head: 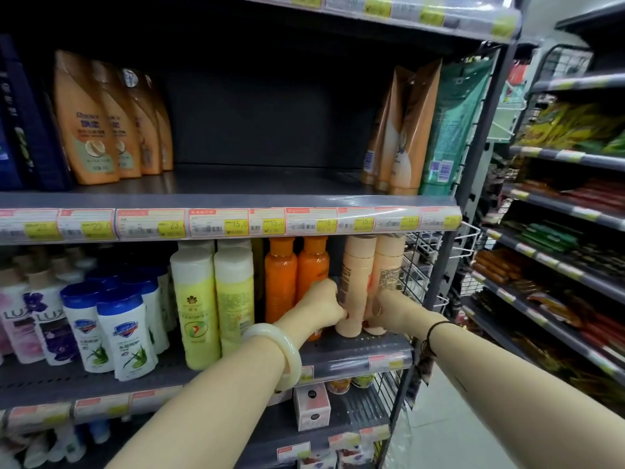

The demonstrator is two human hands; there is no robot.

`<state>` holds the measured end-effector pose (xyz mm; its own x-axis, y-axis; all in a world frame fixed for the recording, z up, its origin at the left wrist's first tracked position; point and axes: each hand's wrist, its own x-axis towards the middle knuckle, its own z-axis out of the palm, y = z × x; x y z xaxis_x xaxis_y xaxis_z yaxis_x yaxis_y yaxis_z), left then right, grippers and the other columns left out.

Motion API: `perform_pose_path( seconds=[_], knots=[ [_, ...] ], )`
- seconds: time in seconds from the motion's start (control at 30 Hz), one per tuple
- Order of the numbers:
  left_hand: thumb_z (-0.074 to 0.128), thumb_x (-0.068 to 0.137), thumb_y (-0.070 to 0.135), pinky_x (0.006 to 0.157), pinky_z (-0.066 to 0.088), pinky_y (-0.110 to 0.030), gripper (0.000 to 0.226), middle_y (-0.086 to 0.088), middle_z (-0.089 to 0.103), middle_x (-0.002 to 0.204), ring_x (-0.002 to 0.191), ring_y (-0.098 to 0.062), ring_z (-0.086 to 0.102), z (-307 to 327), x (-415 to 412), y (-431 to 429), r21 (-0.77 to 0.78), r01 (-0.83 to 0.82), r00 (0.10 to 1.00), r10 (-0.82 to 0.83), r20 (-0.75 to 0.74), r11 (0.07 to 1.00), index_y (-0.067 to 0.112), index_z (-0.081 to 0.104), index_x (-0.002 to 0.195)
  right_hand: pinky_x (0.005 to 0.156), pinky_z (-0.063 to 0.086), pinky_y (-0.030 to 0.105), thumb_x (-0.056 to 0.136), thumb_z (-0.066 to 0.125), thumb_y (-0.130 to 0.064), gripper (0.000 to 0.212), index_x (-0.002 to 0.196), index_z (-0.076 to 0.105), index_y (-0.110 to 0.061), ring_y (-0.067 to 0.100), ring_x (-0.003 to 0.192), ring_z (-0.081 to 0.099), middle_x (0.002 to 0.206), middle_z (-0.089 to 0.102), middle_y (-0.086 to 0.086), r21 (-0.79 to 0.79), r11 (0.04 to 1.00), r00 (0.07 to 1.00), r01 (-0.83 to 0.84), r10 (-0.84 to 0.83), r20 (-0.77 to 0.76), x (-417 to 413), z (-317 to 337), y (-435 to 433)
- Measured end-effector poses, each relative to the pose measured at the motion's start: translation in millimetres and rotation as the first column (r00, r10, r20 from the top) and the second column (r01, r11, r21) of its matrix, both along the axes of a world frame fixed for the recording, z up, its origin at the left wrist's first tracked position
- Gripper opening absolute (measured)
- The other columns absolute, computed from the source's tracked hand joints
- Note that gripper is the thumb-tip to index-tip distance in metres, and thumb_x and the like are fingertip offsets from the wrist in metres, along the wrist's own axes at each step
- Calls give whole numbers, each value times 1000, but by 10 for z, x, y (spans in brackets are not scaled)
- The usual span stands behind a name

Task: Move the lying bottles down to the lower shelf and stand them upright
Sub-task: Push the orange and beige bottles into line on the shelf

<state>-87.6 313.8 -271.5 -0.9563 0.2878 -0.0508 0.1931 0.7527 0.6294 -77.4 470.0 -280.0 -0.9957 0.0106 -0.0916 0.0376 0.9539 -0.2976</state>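
Hands steadied two peach bottles upright at the lower shelf's [355,350] right end; I had my left hand [319,308] wrapped around one bottle [355,282], my right hand [389,311] around the other [389,265], stopping tips.

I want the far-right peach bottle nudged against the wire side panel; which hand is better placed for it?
Probably the right hand. It already grips the base of the far-right peach bottle, next to the wire side panel. The left hand holds the neighbouring peach bottle.

Lower shelf [355,350] bears upright bottles [358,282]
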Motion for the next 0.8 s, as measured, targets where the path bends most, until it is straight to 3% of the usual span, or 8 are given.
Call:
perform_pose_path(
  seconds=[0.07, 0.2, 0.4, 0.53, 0.7, 0.8],
  knots=[
    [71, 80, 19, 88, 52, -34, 47, -11, 58, 122, 108, -26, 59, -2, -49, 115, -14, 3, 999, -4, -36, 1000, 6, 52, 121, 79, 41, 29, 84, 66, -24, 45, 122, 52, -3, 30, 112, 57, 124, 60, 14, 26, 998, 999, 52, -52, -10, 14, 17, 108],
    [71, 81, 20, 94, 51, -35, 54, -13, 56, 129, 116, -27, 57, -29, -158, 238, -41, 4, 999, -6, -45, 999, 6, 47, 127, 76, 41, 29, 83, 68, -27, 41, 115, 54, -6, 30, 105, 58, 117, 60, 15, 30, 993, 993, 114, -114, 6, -41, 12, 261],
    [76, 76, 22, 97, 49, -34, 74, -14, 52, 135, 122, -29, 55, -136, -306, 311, 4, -28, 999, 28, -34, 1000, 4, 36, 136, 85, 47, 29, 79, 74, -26, 52, 121, 53, -5, 28, 113, 58, 125, 61, 11, -171, 969, 983, 177, -184, -24, -177, -66, 347],
    [75, 76, 25, 100, 48, -35, 74, -14, 51, 137, 124, -29, 53, -225, -361, 320, 64, -39, 998, 41, -38, 997, 5, 35, 136, 85, 44, 29, 77, 76, -27, 67, 128, 41, -2, 29, 117, 55, 128, 57, 13, -262, 942, 973, 209, -228, -42, -261, -128, 381],
    [68, 83, 28, 101, 47, -36, 68, -15, 50, 138, 125, -30, 52, -282, -377, 372, 104, -83, 995, 89, -52, 991, 4, 33, 137, 87, 45, 28, 77, 75, -23, 60, 127, 47, -8, 23, 112, 57, 125, 61, 9, -416, 895, 978, 161, -201, -53, -331, -163, 391],
    [61, 88, 27, 102, 47, -38, 64, -16, 50, 138, 125, -30, 52, -303, -375, 401, 123, -118, 991, 124, -43, 985, 4, 30, 138, 77, 50, 28, 79, 74, -18, 56, 127, 46, -9, 17, 93, 59, 115, 62, 6, -505, 850, 978, 150, -203, -51, -351, -213, 413]
  ],
)
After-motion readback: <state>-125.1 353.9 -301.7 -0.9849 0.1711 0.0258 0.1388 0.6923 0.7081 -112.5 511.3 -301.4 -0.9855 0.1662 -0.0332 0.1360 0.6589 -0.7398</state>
